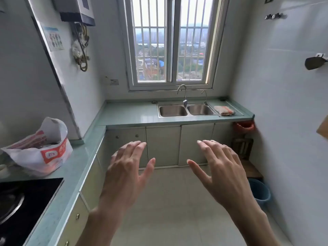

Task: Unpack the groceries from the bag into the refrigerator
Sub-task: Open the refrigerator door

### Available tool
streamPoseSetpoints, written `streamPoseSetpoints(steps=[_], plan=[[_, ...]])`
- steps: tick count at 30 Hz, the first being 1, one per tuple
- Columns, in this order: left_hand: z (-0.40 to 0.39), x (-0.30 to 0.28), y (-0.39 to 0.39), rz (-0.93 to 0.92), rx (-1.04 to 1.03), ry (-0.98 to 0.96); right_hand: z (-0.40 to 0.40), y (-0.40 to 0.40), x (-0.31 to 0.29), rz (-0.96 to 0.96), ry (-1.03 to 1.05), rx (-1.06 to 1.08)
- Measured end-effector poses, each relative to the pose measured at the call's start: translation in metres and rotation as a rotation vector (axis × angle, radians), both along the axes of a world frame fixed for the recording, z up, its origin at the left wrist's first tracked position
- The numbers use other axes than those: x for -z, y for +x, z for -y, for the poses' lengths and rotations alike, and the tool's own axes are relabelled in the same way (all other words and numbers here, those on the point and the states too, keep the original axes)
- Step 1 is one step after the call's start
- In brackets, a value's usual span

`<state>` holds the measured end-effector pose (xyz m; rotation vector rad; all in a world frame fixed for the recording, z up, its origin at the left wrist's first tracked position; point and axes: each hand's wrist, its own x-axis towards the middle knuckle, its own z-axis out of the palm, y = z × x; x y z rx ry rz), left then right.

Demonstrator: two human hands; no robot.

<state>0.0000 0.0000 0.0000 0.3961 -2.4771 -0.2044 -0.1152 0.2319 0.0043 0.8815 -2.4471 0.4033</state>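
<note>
A white and orange plastic grocery bag [42,150] stands on the green counter [78,167] at the left, its mouth open and its contents mostly hidden. My left hand [124,173] and my right hand [221,171] are held out in front of me over the floor, palms down, fingers spread, holding nothing. Both hands are well to the right of the bag and do not touch it. No refrigerator is in view.
A black stove top [26,205] lies on the counter near the bag. A double steel sink [186,110] with a tap sits under the window, a folded cloth [224,110] beside it. A blue bucket [260,192] and a dark wooden stool [248,167] stand at the right wall.
</note>
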Motion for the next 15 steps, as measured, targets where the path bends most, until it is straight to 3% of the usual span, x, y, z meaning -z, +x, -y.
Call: streamPoseSetpoints(steps=[15], plan=[[0.119, -0.02, -0.213, -0.032, 0.26, 0.031, 0.091, -0.153, -0.022, -0.02, -0.08, 0.214]])
